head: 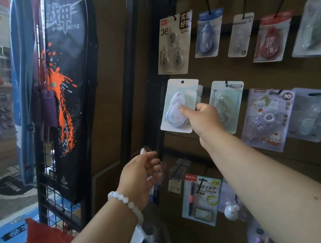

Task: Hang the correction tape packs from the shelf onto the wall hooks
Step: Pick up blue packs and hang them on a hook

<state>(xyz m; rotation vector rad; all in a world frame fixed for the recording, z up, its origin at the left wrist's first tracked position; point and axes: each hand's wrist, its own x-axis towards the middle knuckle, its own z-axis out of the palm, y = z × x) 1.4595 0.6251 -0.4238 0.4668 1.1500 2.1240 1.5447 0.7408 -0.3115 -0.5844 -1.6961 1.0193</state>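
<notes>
My right hand (pixel 201 119) pinches a pale correction tape pack (pixel 175 95) with a purple dispenser, thumb on its front, held upright against the brown wall. The pack's hang hole shows at its top; I cannot tell whether a hook passes through it. More packs of the same kind peek out behind its right edge. My left hand (pixel 140 176), wearing a white bead bracelet, hovers lower down with relaxed fingers and holds nothing. Other tape packs hang on black hooks: a three-piece pack (pixel 173 43) above, a green pack (pixel 227 100) to the right.
A black racket bag (pixel 64 83) with orange splashes hangs on a wire grid rack at the left. A black upright post (pixel 129 68) stands between rack and wall. Pen packs (pixel 201 199) hang lower on the wall. Cups stand below.
</notes>
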